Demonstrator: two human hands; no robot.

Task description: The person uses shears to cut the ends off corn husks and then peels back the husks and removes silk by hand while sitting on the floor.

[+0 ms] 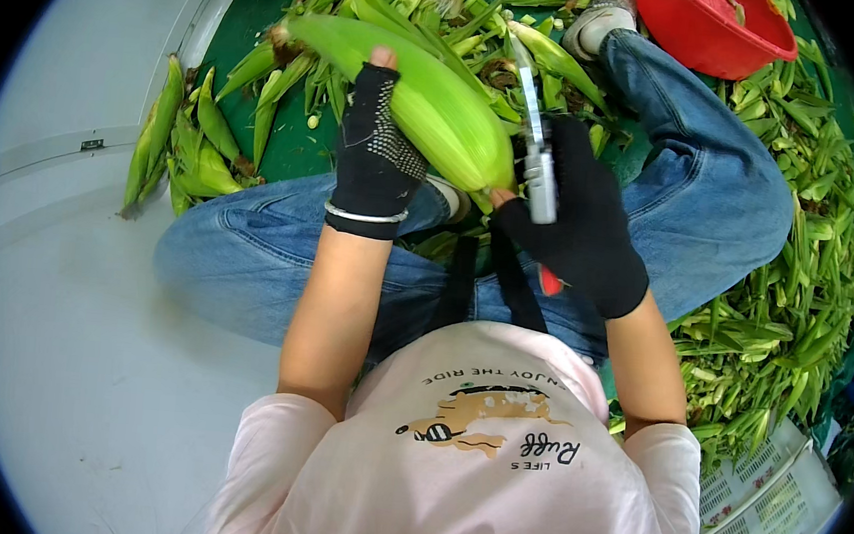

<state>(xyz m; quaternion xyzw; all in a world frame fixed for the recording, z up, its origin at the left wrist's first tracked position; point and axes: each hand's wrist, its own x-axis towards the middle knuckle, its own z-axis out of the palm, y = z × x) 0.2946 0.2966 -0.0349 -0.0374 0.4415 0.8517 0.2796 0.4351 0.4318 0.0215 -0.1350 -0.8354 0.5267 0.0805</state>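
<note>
My left hand (384, 139), in a black fingerless glove with grip dots, holds an ear of corn in its green husk (446, 114). The ear lies slantwise, its stalk end towards my right hand (582, 211). That hand, also gloved in black, is closed around a folding knife or similar bladed tool (540, 182), whose metal blade points away from me. Its fingertip or thumb tip touches the stalk end of the ear. A small red part shows below the right palm; what it belongs to is unclear.
Unhusked ears (155, 136) lie at the left beside my bent knee. Loose husks (786, 295) are heaped at the right and ahead on a green floor covering (294, 140). A red plastic basin (709, 33) stands at the upper right. A white printed sack or crate (769, 512) lies lower right.
</note>
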